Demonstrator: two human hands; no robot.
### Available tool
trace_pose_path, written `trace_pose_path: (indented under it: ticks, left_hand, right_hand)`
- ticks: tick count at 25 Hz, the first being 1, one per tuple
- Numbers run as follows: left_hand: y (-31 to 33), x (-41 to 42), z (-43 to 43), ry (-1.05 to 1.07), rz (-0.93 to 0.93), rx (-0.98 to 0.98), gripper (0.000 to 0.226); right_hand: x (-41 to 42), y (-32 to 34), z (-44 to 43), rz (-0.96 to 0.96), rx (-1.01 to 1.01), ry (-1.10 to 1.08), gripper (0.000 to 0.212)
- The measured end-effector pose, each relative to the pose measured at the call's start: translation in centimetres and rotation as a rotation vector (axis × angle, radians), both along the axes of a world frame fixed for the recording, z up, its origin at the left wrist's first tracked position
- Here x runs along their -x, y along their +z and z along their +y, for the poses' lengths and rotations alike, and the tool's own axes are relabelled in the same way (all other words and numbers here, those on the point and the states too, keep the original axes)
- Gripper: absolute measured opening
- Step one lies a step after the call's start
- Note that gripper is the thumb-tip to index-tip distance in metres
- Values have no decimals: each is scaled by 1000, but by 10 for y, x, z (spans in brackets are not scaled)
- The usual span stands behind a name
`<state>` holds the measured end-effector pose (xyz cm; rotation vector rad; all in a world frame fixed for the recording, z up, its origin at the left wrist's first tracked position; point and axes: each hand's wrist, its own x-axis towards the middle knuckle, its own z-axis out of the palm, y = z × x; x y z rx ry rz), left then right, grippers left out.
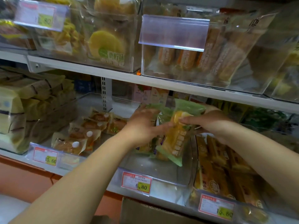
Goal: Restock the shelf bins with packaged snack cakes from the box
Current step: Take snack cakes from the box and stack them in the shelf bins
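Note:
Green-and-yellow packaged snack cakes (177, 138) are held over a clear plastic shelf bin (161, 172) on the lower shelf. My left hand (142, 125) grips one green packet from the left, fingers curled round it. My right hand (208, 122) pinches the upright yellow-and-green packet from the right. More of the same packets (145, 148) lie in the bin beneath. The cardboard box (145, 212) shows at the bottom edge, below the shelf.
The neighbouring bins hold brown packets (84, 135) on the left and yellow packets (226, 173) on the right. The upper shelf (113, 73) carries clear bins of cakes close above my hands. Price tags (136, 183) hang along the shelf front.

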<state>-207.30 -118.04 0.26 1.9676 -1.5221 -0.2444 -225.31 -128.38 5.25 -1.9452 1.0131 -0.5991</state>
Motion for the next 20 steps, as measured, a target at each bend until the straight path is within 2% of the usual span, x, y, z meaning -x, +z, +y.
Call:
trace_pose_path:
  ticks: [2, 5, 7, 8, 10, 11, 13, 16, 18, 20]
  left_hand:
    - [4, -12, -19, 7, 15, 15, 62]
    - [0, -27, -32, -44, -69, 11, 44]
    - [1, -40, -35, 22, 49, 59, 39]
    - [2, -45, -31, 64, 113, 97, 37]
    - [-3, -55, -15, 99, 196, 162, 35]
    - [-7, -58, -7, 105, 216, 182, 35]
    - [-15, -61, 10, 92, 216, 157, 42]
    - [-27, -62, 24, 29, 196, -9, 72]
    - [-31, -55, 27, 43, 157, -71, 72]
    - [-33, -52, 25, 90, 101, -38, 65]
  right_hand:
    - [3, -8, -7, 33, 35, -142, 40]
    - [1, -12, -1, 25, 78, -120, 56]
    - [-13, -17, 2, 123, 65, -48, 69]
    - [-23, -22, 3, 168, 33, -9, 82]
    - [-49, -40, 4, 158, -83, 47, 113]
    - [-63, -48, 7, 131, -134, 53, 117]
    - [-86, -59, 20, 116, -171, 79, 107]
    - [-100, -71, 33, 172, -63, 41, 77]
    - [-99, -80, 34, 188, -60, -35, 65]
    - [-97, -95, 34, 173, -169, -64, 62]
